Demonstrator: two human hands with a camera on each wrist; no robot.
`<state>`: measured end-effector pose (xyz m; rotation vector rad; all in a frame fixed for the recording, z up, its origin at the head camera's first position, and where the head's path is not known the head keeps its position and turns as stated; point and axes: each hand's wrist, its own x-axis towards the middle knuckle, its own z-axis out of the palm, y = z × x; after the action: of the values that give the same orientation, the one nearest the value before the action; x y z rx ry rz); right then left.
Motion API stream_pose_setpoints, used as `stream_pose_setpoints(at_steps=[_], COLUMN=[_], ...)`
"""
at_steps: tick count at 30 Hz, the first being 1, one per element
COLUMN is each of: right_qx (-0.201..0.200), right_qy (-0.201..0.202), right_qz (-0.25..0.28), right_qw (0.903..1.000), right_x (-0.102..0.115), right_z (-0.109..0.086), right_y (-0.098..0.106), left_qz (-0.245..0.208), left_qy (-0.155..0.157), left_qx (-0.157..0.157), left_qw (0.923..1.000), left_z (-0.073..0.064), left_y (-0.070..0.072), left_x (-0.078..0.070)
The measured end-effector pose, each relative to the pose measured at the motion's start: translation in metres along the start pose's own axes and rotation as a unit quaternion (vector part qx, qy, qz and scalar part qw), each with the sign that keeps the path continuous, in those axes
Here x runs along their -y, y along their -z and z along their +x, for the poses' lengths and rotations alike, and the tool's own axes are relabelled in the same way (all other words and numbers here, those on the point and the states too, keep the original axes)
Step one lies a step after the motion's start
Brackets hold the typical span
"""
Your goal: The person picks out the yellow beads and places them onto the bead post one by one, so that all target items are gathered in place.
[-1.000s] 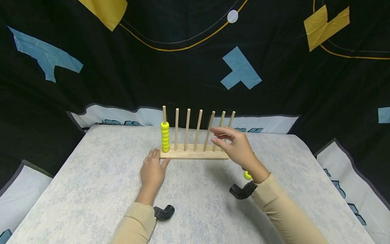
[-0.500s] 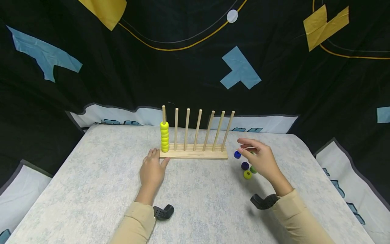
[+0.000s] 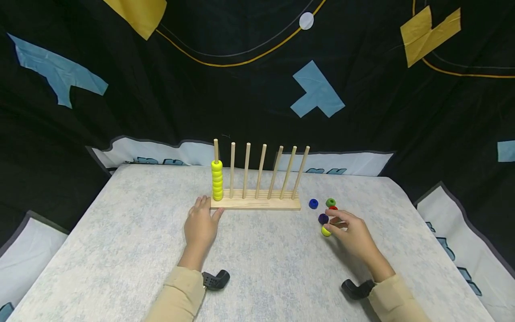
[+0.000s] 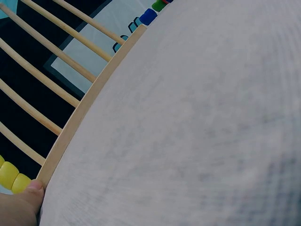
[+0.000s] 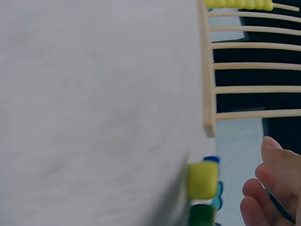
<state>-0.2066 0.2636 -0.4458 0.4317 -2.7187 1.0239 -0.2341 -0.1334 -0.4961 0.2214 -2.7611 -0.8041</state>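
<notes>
A wooden peg stand (image 3: 257,203) with a row of upright dowels stands near the table's back; yellow beads (image 3: 217,181) are stacked on its leftmost dowel. My left hand (image 3: 202,227) holds the stand's left end, the thumb against the front edge of the base. Loose beads lie to the right of the stand: a blue bead (image 3: 313,204), a green bead (image 3: 330,202), a red bead (image 3: 333,208), a dark blue bead (image 3: 323,218) and a yellow bead (image 5: 202,180). Over them hovers my right hand (image 3: 356,237), fingers loosely bent and holding nothing. It partly covers the red and yellow beads.
A pale mottled cloth covers the table (image 3: 265,268). Behind it hangs a black printed curtain (image 3: 225,103), its white hem along the table's back edge. Each wrist carries a black camera (image 3: 217,280).
My right hand has moved right and down, from in front of the right-hand dowels to just above the loose beads. My left hand has stayed on the stand.
</notes>
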Motion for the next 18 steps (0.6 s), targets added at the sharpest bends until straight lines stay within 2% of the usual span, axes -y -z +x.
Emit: stream_pose_setpoints(at_steps=[9,18], right_qx=[0.013,0.0], right_qy=[0.004,0.013], right_qz=[-0.016,-0.018], right_qw=[0.9998,0.9998], right_x=[-0.013,-0.015], right_z=[-0.014,-0.015], right_y=[-0.007,-0.01], left_qz=[0.0,-0.001], left_qy=[0.001,-0.001], left_qx=[-0.001,-0.003], left_qw=[1.0,1.0], left_z=[0.0,0.0], left_y=[0.0,0.001], left_x=[0.0,0.0])
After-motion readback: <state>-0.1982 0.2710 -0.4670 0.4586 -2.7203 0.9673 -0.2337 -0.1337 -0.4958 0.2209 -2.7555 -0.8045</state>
